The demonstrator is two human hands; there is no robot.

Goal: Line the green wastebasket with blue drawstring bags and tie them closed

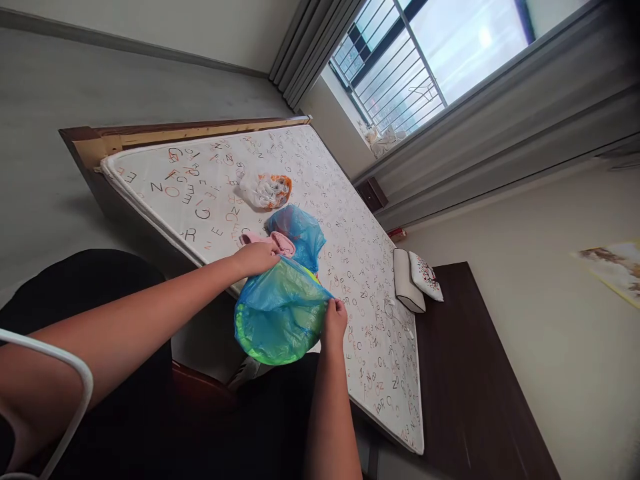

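Note:
A thin blue plastic bag [285, 313] is stretched between my two hands. Inside or behind it shows a round bright green thing with a bumpy rim, whose kind I cannot make out. My left hand [257, 259] pinches the bag's upper left edge. At the bag's right corner my right hand [335, 320] is closed on the film. Just beyond my left hand lies a folded pink cloth [283, 244] on the mattress. Behind that rests another blue plastic bag [300, 230], with something reddish dimly visible in it.
A letter-printed mattress [370, 267] lies on a wooden bed frame [200, 133]. Farther up it sits a white and orange plastic bag [267, 190]. Two pillows [425, 275] lean near the dark headboard [475, 353]. A white curved tube [75, 363] crosses the lower left.

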